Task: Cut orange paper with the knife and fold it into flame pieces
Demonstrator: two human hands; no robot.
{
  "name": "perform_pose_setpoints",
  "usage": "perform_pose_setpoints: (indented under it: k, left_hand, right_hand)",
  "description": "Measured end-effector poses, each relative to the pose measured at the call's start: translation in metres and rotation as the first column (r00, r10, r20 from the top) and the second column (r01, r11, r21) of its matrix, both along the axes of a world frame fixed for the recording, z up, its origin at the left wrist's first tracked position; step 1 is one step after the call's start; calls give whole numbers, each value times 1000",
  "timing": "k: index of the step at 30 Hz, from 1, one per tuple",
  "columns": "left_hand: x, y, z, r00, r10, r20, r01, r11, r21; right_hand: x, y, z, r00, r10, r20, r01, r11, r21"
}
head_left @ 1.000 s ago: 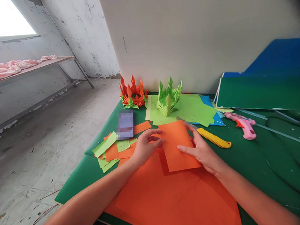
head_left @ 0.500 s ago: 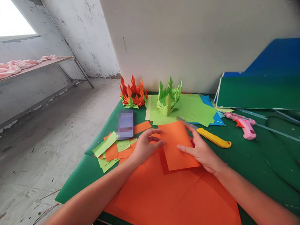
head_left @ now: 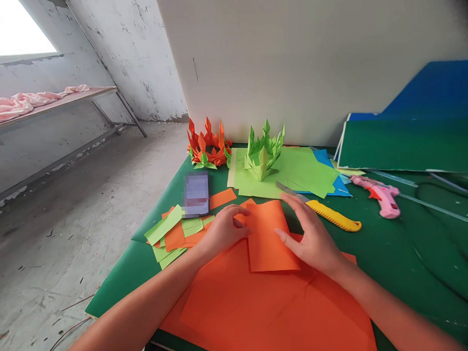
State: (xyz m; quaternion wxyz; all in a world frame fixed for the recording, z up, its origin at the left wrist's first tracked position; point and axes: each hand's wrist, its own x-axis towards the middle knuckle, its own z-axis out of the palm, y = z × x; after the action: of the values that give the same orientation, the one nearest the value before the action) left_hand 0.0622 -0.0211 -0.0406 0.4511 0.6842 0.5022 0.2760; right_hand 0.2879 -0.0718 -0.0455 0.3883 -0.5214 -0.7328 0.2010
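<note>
1. Clock reference: centre on the folded sheet, 12 o'clock away from the person. At 6, nearest, a large orange sheet [head_left: 287, 318] lies flat on the green desk [head_left: 118, 289].
2. The folded orange sheet [head_left: 266, 246] overlaps the far part of that sheet; whether it rests fully on it cannot be told. Its 3 o'clock side curves round, without a visibly sharp crease.
3. The left hand [head_left: 224, 230] stands at 9, thumb and fingertips at the sheet's side edge; whether they pinch it cannot be confirmed. The right hand [head_left: 308, 234] is at 3, fingers spread, not gripping, thumb tip at the upper face.
4. Handling, assessed: very light, thin, flexible; springy at the bend and inclined to reopen. Likely to slide on the smooth paper below, and to dent or crease if squeezed.
5. Recommended hold: light fingertip pressure on the layered edges at 9, keeping them aligned, with a flat thumb along the bend at 3. Avoid gripping mid-panel.
6. Paper offcuts [head_left: 174, 235] lie at 9, near the left wrist.
7. A utility knife [head_left: 334, 216] lies near the right hand, handle toward 2, blade exposed toward 1. Caution advised.
8. Farther: a green paper crown [head_left: 261, 161] at 12, a red one at 11.
</note>
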Motion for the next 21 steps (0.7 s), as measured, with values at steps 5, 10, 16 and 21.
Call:
perform_pose_setpoints:
  k: [5, 10, 16, 21]
  left_hand:
    - [-1, 1, -2, 997, -19, -71, 23, 998, 52]
    - [-2, 1, -2, 993, -23, -112, 28, 999, 38]
    - [1, -3, 2, 983, -41, -177, 63, 990, 122]
    - [4, -7, 5, 972, -51, -228, 96, 977, 192]
  right_hand:
    - [-3, -1, 0, 892, 305, 333, -348, 934, 78]
    - [-6, 0, -2, 849, 359, 387, -395, 919, 16]
    - [-5, 1, -3, 837, 384, 389, -424, 905, 18]
    - [-5, 0, -4, 842, 374, 390, -417, 908, 30]
